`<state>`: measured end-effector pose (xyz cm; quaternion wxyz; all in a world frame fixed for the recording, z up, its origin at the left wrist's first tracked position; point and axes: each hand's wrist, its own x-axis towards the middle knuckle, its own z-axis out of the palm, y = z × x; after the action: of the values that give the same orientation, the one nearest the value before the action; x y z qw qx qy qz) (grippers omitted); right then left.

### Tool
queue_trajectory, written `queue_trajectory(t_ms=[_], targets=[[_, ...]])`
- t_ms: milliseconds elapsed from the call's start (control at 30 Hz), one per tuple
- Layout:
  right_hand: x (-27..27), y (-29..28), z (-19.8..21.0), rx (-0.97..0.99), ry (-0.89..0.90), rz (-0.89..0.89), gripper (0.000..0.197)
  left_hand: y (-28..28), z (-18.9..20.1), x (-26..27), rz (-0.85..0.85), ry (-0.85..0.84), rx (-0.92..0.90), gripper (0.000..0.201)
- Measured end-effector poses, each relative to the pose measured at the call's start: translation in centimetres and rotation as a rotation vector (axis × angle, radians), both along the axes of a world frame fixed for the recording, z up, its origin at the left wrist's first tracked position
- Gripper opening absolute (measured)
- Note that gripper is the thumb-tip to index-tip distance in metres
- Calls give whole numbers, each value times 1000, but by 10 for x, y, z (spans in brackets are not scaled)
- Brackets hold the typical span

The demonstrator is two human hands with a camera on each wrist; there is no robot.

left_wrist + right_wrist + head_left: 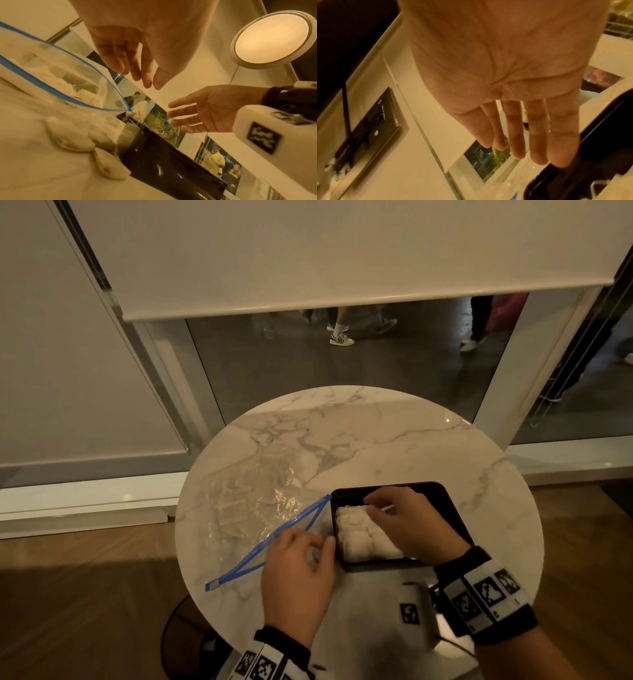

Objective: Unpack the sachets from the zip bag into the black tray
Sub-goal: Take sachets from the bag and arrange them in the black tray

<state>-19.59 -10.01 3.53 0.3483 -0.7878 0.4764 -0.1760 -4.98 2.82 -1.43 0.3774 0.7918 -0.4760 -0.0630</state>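
On the round marble table (pixel 394 440), left of the black tray (pixel 448 501), a clear zip bag (pixel 260 508) with a blue seal strip is laid flat, its mouth gaping toward the tray and white sachets (pixel 56 81) seen inside it. Just left of the tray, the left hand (pixel 298 570) is held palm down with fingers loosely extended; nothing is gripped. Pale, pillow-shaped sachets (pixel 363 535) are packed in rows in the tray's left part. Over the tray, the right hand (pixel 407 522) is spread, fingers straight and released, with nothing held.
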Motion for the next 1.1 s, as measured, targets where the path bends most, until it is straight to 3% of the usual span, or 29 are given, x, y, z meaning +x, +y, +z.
queue_trajectory(t_ms=[100,200,267,400,533,600,767,933,1100], targets=[[24,27,-7,45,-58,95,28,12,4,21,122,-186,0,19],[51,49,-14,91,17,269,39,21,10,43,138,-355,294,20],[68,60,-20,67,130,368,41,28,13,54,103,-385,464,22],[99,67,-27,-123,398,491,33,36,7,77,40,-345,561,36],[123,72,-33,-392,511,599,27,36,3,95,13,-274,401,46],[130,74,-33,-429,540,630,23,36,7,99,12,-223,256,47],[136,67,-22,-160,507,655,28,40,11,99,-69,-204,25,57],[161,39,-24,54,284,434,23,39,10,93,-141,-147,3,76],[191,7,-40,56,527,460,32,40,12,93,-129,-136,-20,75]])
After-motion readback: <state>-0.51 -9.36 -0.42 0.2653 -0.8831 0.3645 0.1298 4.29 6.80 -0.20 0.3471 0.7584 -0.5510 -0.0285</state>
